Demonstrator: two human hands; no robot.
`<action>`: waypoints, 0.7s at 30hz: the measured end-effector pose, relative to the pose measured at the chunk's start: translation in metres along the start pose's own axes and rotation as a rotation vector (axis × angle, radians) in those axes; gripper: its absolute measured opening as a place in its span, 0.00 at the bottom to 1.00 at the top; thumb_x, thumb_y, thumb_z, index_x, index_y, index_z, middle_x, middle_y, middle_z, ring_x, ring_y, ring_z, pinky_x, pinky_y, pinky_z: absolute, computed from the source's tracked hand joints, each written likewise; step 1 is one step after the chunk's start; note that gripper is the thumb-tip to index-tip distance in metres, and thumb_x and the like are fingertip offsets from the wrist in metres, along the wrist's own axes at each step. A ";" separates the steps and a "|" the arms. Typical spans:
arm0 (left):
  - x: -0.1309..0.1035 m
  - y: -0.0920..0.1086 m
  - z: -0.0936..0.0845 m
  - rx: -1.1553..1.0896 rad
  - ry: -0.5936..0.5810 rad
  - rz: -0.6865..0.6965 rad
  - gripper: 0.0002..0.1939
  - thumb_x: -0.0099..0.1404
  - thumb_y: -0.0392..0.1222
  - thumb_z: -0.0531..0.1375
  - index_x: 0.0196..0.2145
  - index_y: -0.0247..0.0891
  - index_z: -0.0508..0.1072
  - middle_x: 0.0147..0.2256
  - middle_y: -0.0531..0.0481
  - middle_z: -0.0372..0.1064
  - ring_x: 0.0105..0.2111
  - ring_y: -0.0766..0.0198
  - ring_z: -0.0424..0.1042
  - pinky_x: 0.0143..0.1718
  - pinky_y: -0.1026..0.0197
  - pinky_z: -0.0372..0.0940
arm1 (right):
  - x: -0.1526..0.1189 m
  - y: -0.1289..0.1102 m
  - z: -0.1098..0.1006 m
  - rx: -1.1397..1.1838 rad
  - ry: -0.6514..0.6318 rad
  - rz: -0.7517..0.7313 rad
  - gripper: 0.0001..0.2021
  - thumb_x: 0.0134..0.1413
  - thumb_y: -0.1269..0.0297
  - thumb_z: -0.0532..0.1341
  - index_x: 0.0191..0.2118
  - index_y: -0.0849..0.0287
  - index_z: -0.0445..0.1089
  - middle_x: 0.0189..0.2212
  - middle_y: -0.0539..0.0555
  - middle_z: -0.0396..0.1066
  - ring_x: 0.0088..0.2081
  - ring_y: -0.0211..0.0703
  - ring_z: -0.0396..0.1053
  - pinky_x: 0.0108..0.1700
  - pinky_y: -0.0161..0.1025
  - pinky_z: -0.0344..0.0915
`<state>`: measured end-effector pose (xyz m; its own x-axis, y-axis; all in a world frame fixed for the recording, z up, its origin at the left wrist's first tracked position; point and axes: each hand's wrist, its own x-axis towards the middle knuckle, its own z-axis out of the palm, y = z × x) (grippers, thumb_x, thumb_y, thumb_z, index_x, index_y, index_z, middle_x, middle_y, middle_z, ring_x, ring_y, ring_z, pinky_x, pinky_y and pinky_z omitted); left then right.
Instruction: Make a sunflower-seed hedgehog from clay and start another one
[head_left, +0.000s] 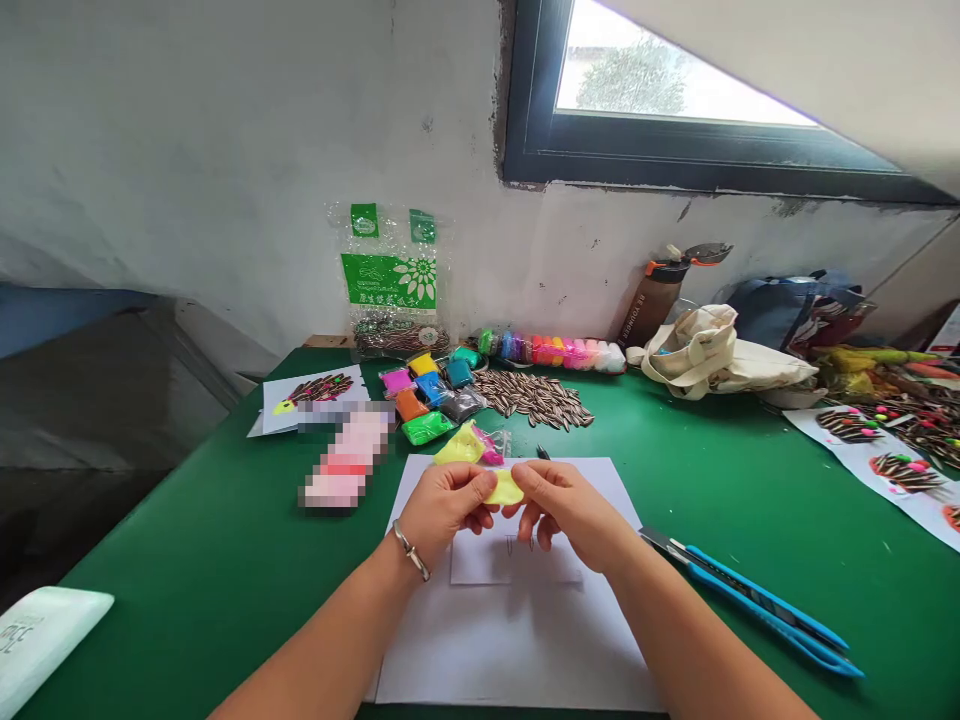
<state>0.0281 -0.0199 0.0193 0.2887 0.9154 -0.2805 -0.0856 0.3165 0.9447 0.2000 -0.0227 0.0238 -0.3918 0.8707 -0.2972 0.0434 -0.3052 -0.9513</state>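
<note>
Between my two hands is a flattened piece of yellow modelling clay (505, 489), held above the white paper. My left hand (451, 497), with a silver bracelet at the wrist, pinches its left end between thumb and fingers. Its right end is gripped by the thumb and index finger of my right hand (553, 498), the other fingers curling below. Under the hands, a smaller white sheet (517, 568) with a few drawn lines lies on a larger white sheet (450, 640). Just beyond them rests a larger yellow clay lump (460, 444) beside a pink clay packet (491, 446).
Coloured clay packets (429, 388) and a pile of sunflower seeds (534, 398) lie behind the paper. A seed bag (397, 285) leans on the wall. To the right are a blue-handled cutter (765, 598), a brown bottle (654, 300) and seed-covered pictures (904, 470). A seed picture (319, 390) lies left.
</note>
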 end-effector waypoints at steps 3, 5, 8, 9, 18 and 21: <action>-0.001 0.000 0.000 -0.023 -0.032 -0.003 0.21 0.52 0.57 0.64 0.26 0.32 0.72 0.21 0.51 0.67 0.20 0.69 0.66 0.22 0.67 0.59 | 0.000 0.003 0.002 0.006 -0.005 -0.075 0.19 0.50 0.47 0.59 0.27 0.62 0.65 0.22 0.51 0.69 0.20 0.33 0.66 0.20 0.30 0.60; -0.002 0.000 0.000 -0.010 -0.077 -0.010 0.21 0.52 0.56 0.65 0.26 0.32 0.72 0.21 0.51 0.67 0.21 0.69 0.66 0.23 0.67 0.59 | -0.001 0.004 0.003 -0.011 0.008 -0.104 0.19 0.50 0.48 0.60 0.25 0.61 0.63 0.20 0.49 0.68 0.18 0.32 0.64 0.19 0.30 0.59; -0.002 0.000 0.000 0.039 -0.111 -0.002 0.19 0.51 0.54 0.66 0.26 0.33 0.72 0.22 0.52 0.67 0.21 0.70 0.64 0.22 0.67 0.58 | -0.001 0.004 0.004 -0.031 0.032 -0.106 0.18 0.50 0.49 0.60 0.25 0.61 0.63 0.19 0.49 0.68 0.17 0.32 0.63 0.17 0.29 0.57; -0.002 0.001 0.000 0.055 -0.105 0.008 0.18 0.51 0.53 0.66 0.26 0.33 0.72 0.21 0.53 0.66 0.20 0.70 0.63 0.22 0.67 0.58 | -0.001 0.004 0.004 -0.024 0.038 -0.095 0.18 0.49 0.49 0.60 0.25 0.61 0.63 0.19 0.49 0.68 0.17 0.32 0.63 0.17 0.29 0.57; -0.003 0.003 0.001 0.120 -0.027 0.051 0.19 0.50 0.55 0.65 0.23 0.33 0.71 0.21 0.53 0.68 0.17 0.71 0.63 0.18 0.67 0.55 | -0.001 -0.002 0.000 0.065 -0.024 -0.063 0.21 0.48 0.45 0.60 0.31 0.63 0.69 0.20 0.50 0.68 0.22 0.36 0.68 0.19 0.30 0.60; -0.003 0.003 0.001 0.135 -0.036 0.061 0.20 0.51 0.55 0.65 0.22 0.33 0.70 0.19 0.53 0.67 0.17 0.72 0.63 0.18 0.68 0.54 | 0.000 0.001 0.002 0.064 -0.023 -0.081 0.20 0.49 0.47 0.60 0.28 0.62 0.67 0.22 0.51 0.70 0.20 0.34 0.67 0.19 0.30 0.60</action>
<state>0.0281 -0.0218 0.0232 0.3209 0.9218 -0.2177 0.0240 0.2219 0.9748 0.1984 -0.0238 0.0232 -0.4126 0.8847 -0.2170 -0.0479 -0.2590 -0.9647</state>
